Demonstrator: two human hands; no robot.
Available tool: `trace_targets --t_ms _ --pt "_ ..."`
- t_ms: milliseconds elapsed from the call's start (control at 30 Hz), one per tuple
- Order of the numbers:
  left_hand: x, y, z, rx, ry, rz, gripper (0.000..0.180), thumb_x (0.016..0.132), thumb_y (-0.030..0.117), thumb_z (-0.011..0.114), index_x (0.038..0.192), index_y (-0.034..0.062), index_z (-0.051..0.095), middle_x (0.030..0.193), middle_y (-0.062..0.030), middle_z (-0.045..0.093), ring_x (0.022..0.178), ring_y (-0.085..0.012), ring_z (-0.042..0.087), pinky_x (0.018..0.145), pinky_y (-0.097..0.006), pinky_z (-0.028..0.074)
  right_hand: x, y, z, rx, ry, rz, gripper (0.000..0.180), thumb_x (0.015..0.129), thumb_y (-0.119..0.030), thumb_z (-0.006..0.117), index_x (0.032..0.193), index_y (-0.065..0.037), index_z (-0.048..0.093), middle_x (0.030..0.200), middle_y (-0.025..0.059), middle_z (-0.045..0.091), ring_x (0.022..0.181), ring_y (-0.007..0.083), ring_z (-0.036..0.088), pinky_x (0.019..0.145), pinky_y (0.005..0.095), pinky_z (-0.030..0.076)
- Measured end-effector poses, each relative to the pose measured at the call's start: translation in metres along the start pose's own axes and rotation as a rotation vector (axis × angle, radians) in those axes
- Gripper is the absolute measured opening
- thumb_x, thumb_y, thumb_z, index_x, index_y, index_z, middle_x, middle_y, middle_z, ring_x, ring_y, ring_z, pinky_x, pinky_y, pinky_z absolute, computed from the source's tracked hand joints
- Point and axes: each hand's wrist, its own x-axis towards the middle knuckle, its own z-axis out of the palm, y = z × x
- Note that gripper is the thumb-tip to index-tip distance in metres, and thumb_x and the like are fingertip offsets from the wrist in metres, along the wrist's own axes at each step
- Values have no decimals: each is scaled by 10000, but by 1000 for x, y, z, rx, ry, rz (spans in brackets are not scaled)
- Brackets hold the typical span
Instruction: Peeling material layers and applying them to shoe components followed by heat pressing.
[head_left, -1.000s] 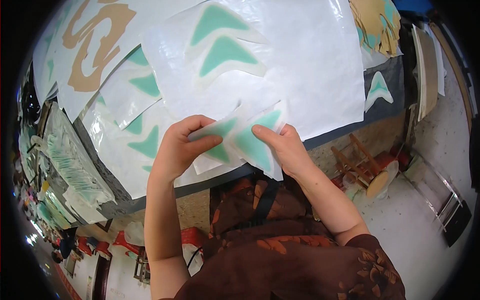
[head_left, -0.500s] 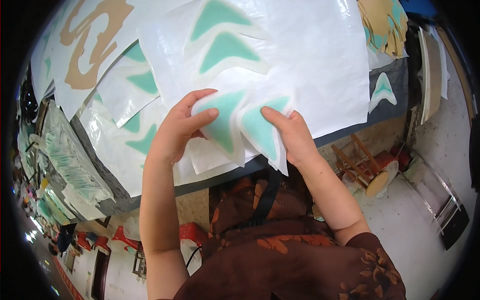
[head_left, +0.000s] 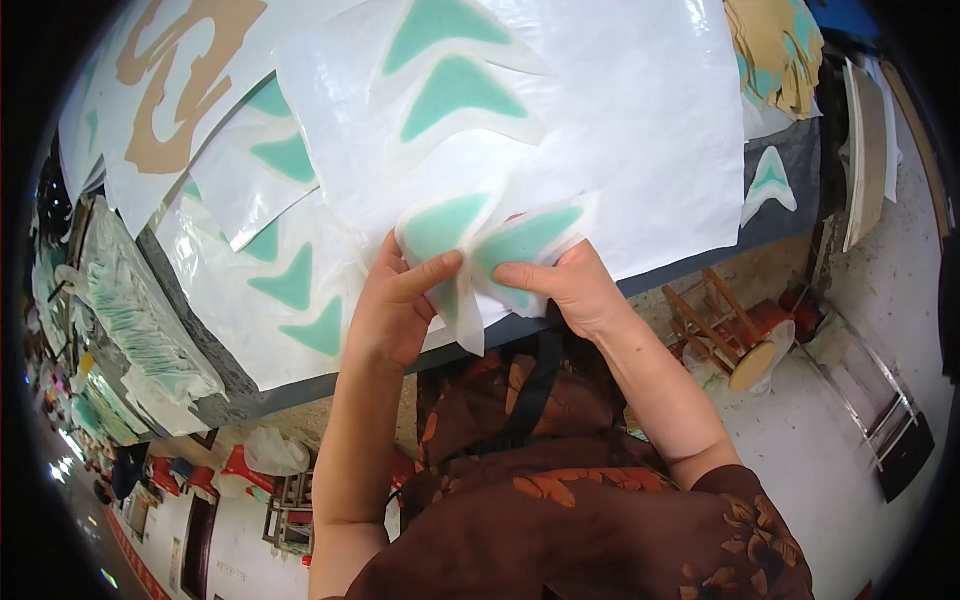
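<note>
My left hand (head_left: 405, 295) pinches a green chevron-shaped piece with a translucent white border (head_left: 445, 225), its thumb lying on the front. A similar green piece with a pale border (head_left: 535, 237) is gripped by my right hand (head_left: 570, 285), thumb on top and fingers behind. The two pieces meet at their inner edges over the table's near edge. Beyond them, two more green chevrons, an upper one (head_left: 445, 32) and a lower one (head_left: 462, 100), lie on a large white sheet (head_left: 640, 130).
Left of the sheet lie more papers with green shapes (head_left: 285, 280) and a brown cut-out (head_left: 180, 80). Brown scraps (head_left: 775, 50) heap at the far right, near a small green-and-white chevron (head_left: 769, 185). A wooden stool (head_left: 752, 366) stands on the floor right of the table.
My left hand has moved right and a little nearer to me. Both pieces have turned and their inner edges have come together. My right hand has shifted slightly left.
</note>
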Motion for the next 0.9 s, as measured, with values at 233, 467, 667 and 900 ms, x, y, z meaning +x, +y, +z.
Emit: trace_targets --t_ms 233,467,667,900 --pt "-6 -2 -2 15 78 36 695 803 -22 713 1391 62 352 1254 -114 546 1151 -252 571 929 -386 506 5 10 3 -149 74 -99 358 806 -20 736 1145 19 627 1065 90 681 956 152 643 829 287 522" --pt "-9 -3 6 19 146 91 807 785 -81 690 1463 90 287 1302 -118 516 1174 -249 553 953 -372 493 6 15 2 -290 134 -189 298 810 -78 744 1080 22 668 1020 78 699 917 141 641 802 286 515" --pt "-13 2 6 -8 139 88 800 785 -106 667 1467 86 297 1302 -118 520 1162 -239 557 964 -364 486 6 14 1 -438 145 -253 231 834 -63 728 1045 4 662 971 53 685 881 121 623 777 263 501" --pt "-19 20 0 32 66 228 687 825 -68 648 1432 66 355 1237 -92 576 1097 -216 592 924 -354 499 -1 4 -20 -690 250 -171 224 856 -81 702 1059 0 653 933 51 686 879 125 625 767 259 501"
